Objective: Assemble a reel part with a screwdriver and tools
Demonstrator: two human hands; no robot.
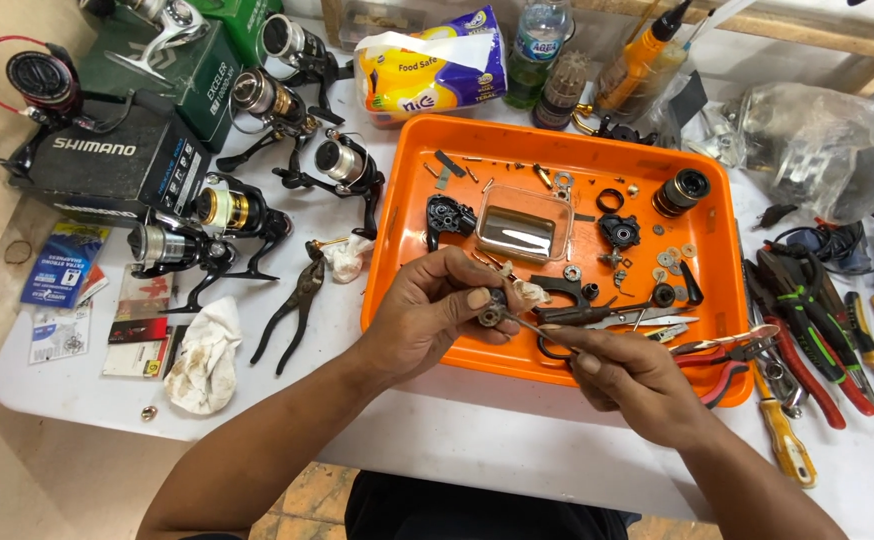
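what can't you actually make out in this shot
- Head view: the small metal part in the left hand is mostly covered by its fingers.
- The tip of the thin tool in the right hand is too small to identify.
- Loose parts in the orange tray: too small.

Small metal reel part [489, 316], possibly gear, pinched above orange tray.

Reel-repair workshop: fishing reels [257, 150], pliers [817, 330]

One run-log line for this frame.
left hand: pinches small reel part | right hand: holds thin tool against it | over orange tray
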